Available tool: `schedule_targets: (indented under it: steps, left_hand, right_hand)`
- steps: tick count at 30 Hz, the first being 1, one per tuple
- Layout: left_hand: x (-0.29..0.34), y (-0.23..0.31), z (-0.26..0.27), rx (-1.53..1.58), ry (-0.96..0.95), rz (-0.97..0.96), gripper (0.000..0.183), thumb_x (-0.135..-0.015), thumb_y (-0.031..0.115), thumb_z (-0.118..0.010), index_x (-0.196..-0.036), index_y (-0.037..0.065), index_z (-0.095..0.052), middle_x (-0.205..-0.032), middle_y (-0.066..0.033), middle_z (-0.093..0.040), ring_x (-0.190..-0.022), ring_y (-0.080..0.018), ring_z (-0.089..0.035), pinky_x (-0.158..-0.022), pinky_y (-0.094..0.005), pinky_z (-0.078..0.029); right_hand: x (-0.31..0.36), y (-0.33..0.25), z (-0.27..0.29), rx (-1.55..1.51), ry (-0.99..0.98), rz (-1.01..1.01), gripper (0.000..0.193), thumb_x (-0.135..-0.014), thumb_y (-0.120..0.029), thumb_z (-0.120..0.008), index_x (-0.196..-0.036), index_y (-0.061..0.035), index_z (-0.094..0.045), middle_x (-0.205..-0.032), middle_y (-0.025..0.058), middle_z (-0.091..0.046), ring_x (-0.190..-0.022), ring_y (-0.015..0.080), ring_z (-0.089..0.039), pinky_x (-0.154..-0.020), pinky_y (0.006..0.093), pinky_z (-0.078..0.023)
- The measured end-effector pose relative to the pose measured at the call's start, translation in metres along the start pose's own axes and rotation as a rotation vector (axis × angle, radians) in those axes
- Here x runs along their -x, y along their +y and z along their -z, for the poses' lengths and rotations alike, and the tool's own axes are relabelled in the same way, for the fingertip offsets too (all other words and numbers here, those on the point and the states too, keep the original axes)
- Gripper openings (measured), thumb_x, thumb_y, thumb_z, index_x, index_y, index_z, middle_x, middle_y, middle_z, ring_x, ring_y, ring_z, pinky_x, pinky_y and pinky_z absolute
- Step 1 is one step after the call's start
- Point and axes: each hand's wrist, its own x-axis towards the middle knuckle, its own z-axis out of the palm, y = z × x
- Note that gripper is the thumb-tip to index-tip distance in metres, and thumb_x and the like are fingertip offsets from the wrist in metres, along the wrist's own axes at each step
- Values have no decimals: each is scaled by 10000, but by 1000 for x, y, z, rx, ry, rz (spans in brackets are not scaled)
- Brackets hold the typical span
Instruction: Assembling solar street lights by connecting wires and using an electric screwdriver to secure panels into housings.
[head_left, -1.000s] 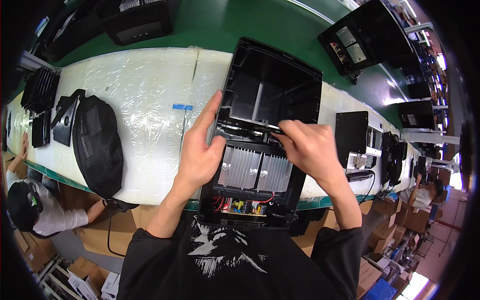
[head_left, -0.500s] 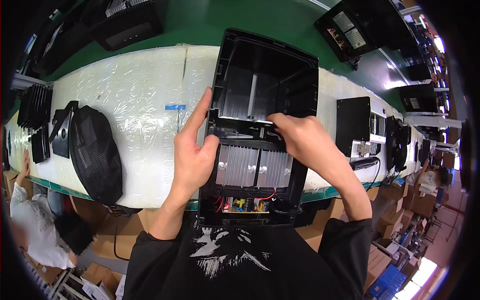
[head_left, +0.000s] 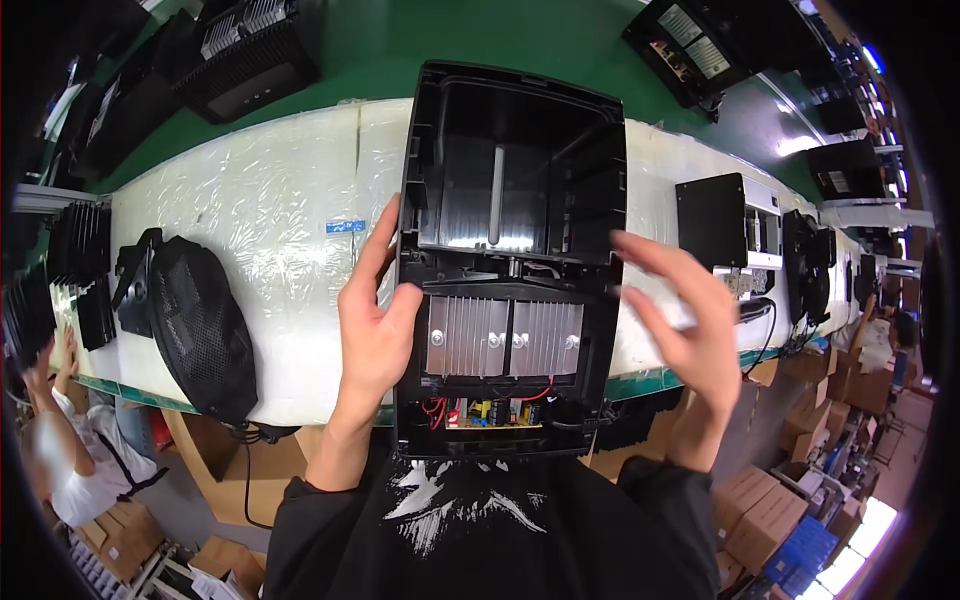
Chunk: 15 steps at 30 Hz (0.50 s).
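Note:
A black plastic housing (head_left: pixel 592 375) lies opened out in front of me, its two halves meeting across the middle. The far half is a deep hollow shell (head_left: pixel 470 190) with a pale strip inside. In the near half sit two finned metal heat sinks (head_left: pixel 467 337), and below them a small circuit board (head_left: pixel 495 412) with red wires. My left hand (head_left: pixel 375 330) grips the left side near the joint, thumb against the near half and index finger along the shell. My right hand (head_left: pixel 695 325) is open at the right edge, holding nothing, thumb and fingers apart; whether its fingertips touch the housing, I cannot tell.
A black mesh-covered bag-like item (head_left: pixel 200 320) lies left on the plastic-wrapped bench (head_left: pixel 280 200). Right of me stand a black-and-white unit (head_left: pixel 710 220) and a cable. More black units (head_left: pixel 245 75) rest on the green surface beyond. Another person (head_left: pixel 85 450) works at the far left.
My right hand has let go at the joint and moved right, its fingers spreading. The housing and my left hand have shifted slightly left in view.

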Motion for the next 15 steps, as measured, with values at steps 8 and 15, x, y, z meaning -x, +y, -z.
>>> schedule_targets:
  steps: [8,15]
  left_hand:
    - [37,7,-3,-91,-26,16,752,-623,-114,-328,-1372,-86,-263,-1426,-177,-306,-1329,-241,-291,-1091,-320,-183]
    - [37,7,-5,-71,88,64,800,-545,-108,-346,-1345,-93,-328,-1365,-191,-398,-1278,-243,-380,-1066,-304,-245]
  right_hand:
    - [227,214,83,881,525,-1170,464,-900,-335,-530,-1227,-7,-503,-780,125,-623,-569,171,-615,-475,277,-487]
    - [228,290,66,-31,751,-1529,810,-757,-606,-561,-1011,163,-538,-657,186,-615,-531,242,-614,-520,315,-489]
